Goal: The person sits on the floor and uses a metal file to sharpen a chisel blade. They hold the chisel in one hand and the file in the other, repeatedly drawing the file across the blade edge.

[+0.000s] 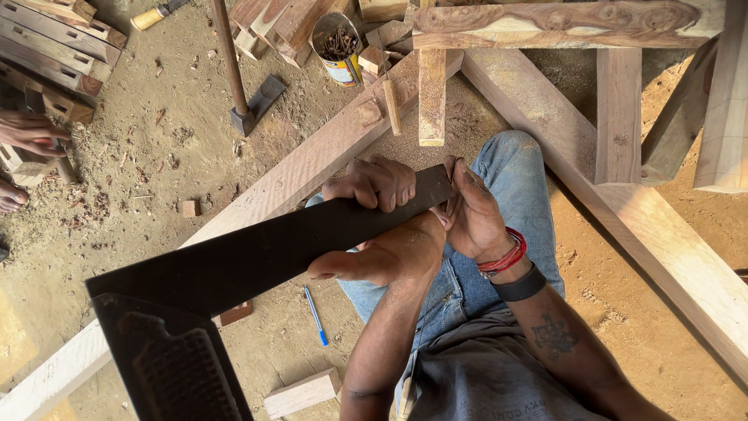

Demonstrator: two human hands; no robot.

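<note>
The left hand [372, 210] is closed around the dark blade of a large steel square [257, 253], fingers curled over its upper edge. The right hand [473, 214] grips the blade's far end, thumb up. The square lies slanted above the person's lap, its thick stock low at the left. Under it a long wooden plank [312, 160] runs across the sandy floor [156, 156]. A blue pen [315, 314] lies on the sand, and a tin of nails [338, 48] stands beyond the plank.
</note>
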